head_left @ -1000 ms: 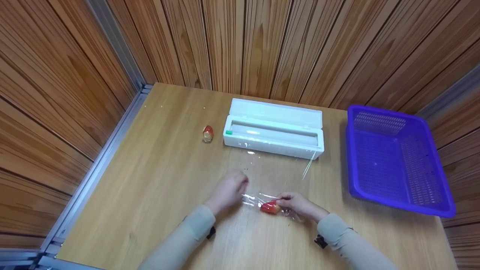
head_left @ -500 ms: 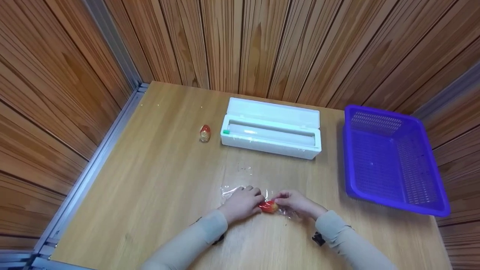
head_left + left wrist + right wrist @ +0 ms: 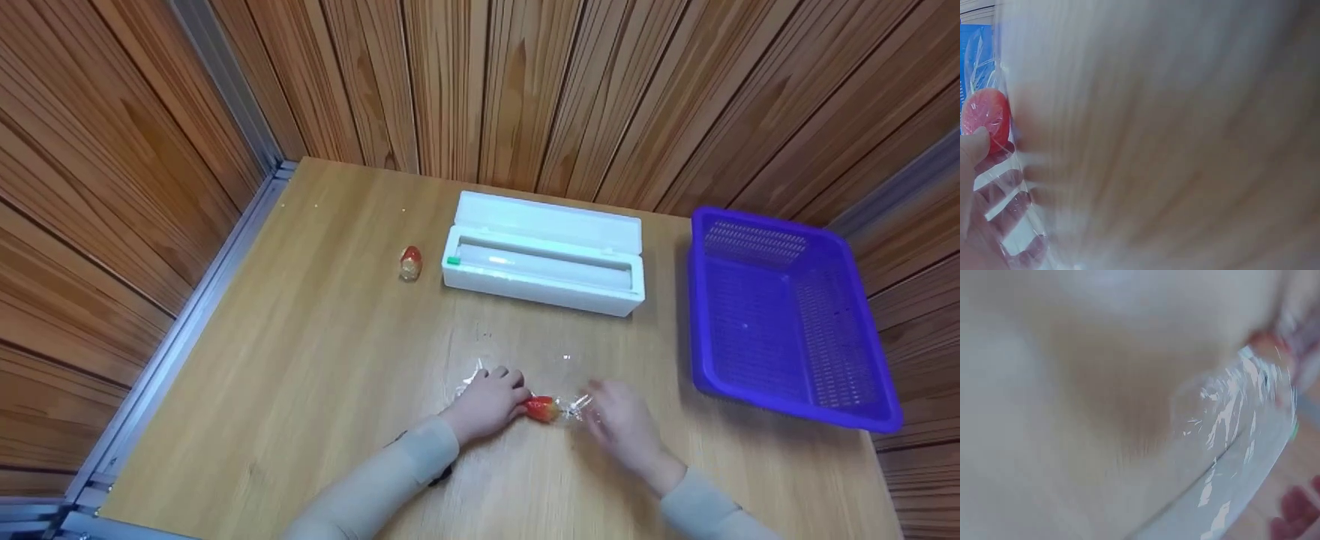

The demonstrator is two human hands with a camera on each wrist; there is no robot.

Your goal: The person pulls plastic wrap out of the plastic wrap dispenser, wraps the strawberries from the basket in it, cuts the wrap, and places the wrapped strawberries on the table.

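My left hand (image 3: pixel 486 405) pinches a small red-and-yellow fruit (image 3: pixel 541 409) by its red end, low over the front middle of the table. Clear plastic wrap surrounds the fruit; in the left wrist view, the thumb presses on the red fruit (image 3: pixel 989 115) through the film. Loose wrap (image 3: pixel 576 407) sticks out at the fruit's right end. Beside that end, my right hand (image 3: pixel 626 431) is blurred by motion. In the right wrist view its fingers (image 3: pixel 1296 509) are apart from the shiny wrap (image 3: pixel 1230 422), with nothing seen between them.
Behind the hands stands a white box (image 3: pixel 544 281) with its lid up and a roll inside. A second red-and-yellow fruit (image 3: pixel 410 264) lies to its left. The purple basket (image 3: pixel 701 315) stands at the right. Wood-panelled walls close off the back and sides.
My left hand has come right onto the fruit's red end. My right hand has released the fruit's other end and moved right. The film no longer visibly reaches the white box.
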